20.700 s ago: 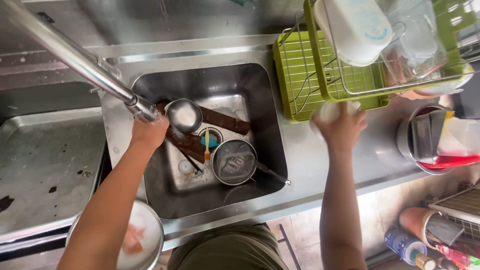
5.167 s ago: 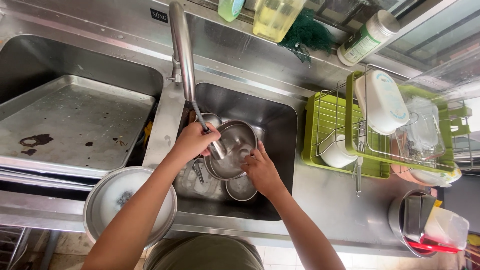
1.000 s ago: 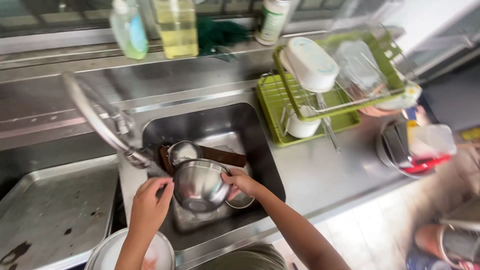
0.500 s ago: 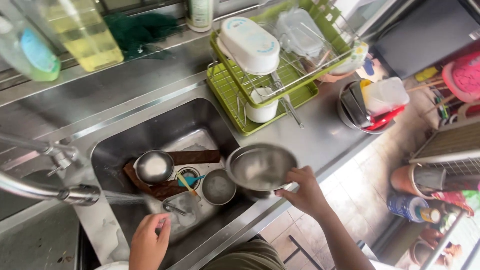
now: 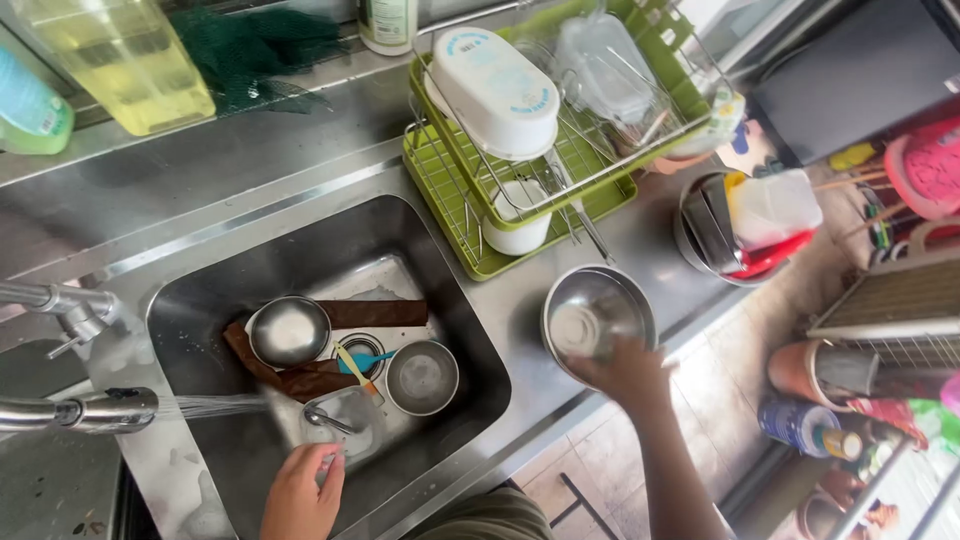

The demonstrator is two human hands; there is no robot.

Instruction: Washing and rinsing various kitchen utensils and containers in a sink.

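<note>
Right hand [image 5: 632,372] now holds steel bowl [image 5: 598,318] over the surface [image 5: 520,300], out of the sink [image 5: 460,300]; left hand's [image 5: 303,492] fingers curl loosely, holding nothing visible.

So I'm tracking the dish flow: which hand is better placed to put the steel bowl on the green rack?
Right. The right hand already holds the steel bowl beside the green rack; the left hand is down in the sink.

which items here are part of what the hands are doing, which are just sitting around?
In hand:
right hand holding steel bowl over the counter
left hand at the glass lid in the sink
tap running

Lying about:
small steel bowls
green dish rack
yellow bottle
</note>
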